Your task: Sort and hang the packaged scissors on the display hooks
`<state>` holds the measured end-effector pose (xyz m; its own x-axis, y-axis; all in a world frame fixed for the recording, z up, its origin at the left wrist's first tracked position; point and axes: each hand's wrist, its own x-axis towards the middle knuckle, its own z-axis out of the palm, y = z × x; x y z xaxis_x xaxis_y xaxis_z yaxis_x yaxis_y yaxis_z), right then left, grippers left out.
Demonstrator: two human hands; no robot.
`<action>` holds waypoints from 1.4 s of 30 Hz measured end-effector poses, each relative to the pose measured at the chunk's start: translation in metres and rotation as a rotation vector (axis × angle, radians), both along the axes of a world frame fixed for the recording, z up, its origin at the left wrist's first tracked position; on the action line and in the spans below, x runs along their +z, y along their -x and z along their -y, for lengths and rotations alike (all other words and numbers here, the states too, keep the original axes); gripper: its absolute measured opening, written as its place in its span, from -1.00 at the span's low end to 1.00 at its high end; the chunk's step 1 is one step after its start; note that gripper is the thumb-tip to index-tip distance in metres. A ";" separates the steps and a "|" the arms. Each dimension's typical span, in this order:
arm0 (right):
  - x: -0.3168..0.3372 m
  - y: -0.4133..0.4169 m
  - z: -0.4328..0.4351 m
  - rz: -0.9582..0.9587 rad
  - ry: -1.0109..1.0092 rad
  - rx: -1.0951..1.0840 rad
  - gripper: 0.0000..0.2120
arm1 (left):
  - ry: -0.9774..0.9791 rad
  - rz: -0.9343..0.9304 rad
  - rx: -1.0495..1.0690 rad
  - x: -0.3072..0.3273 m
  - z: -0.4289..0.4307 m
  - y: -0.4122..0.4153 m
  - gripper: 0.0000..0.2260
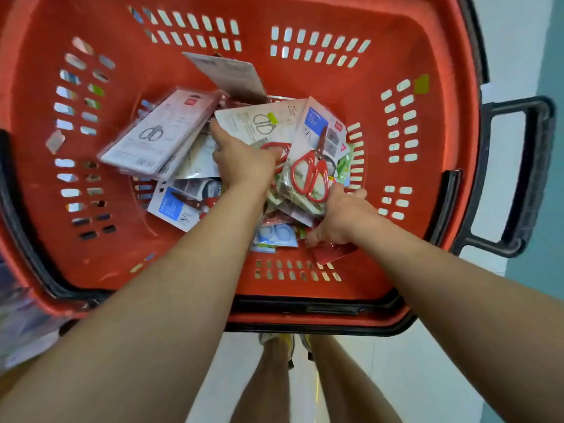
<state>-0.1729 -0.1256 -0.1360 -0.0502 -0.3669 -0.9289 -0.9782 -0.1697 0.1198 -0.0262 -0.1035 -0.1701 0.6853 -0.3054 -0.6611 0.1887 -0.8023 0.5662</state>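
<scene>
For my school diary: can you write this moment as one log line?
stage: sorting | left hand: grips white pack | right hand: grips red-scissors pack | basket: holds more packs

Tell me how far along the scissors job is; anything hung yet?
Early stage. No display hooks in view, so nothing shows as hung. In the red basket, the left hand grips a white pack, the right hand holds the red-handled scissors pack. Others, like the grey pack, lie loose, unsorted.

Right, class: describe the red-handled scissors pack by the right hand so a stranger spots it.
In the red basket lies a heap of packs. On its right side, gripped by the right hand, is the red-handled scissors pack. Only it shows both red loops whole.
</scene>
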 end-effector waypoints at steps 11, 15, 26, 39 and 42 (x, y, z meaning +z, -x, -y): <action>0.041 0.017 -0.005 0.275 -0.012 -0.570 -0.71 | 0.204 -0.198 0.208 0.025 0.008 0.021 -0.82; 0.076 0.029 -0.012 0.330 -0.014 -0.735 -0.72 | 0.197 0.085 -0.004 0.079 -0.024 -0.021 -0.91; 0.152 -0.006 -0.005 0.915 -0.141 -1.678 -0.60 | 0.555 0.626 -0.916 0.168 -0.080 0.001 -0.69; 0.100 0.003 0.006 0.679 0.244 -1.028 -0.84 | -0.230 0.215 -1.089 0.081 -0.081 -0.035 -0.37; 0.102 0.007 0.007 0.692 0.239 -0.967 -0.85 | -0.379 0.240 -1.457 0.058 -0.067 -0.034 -0.27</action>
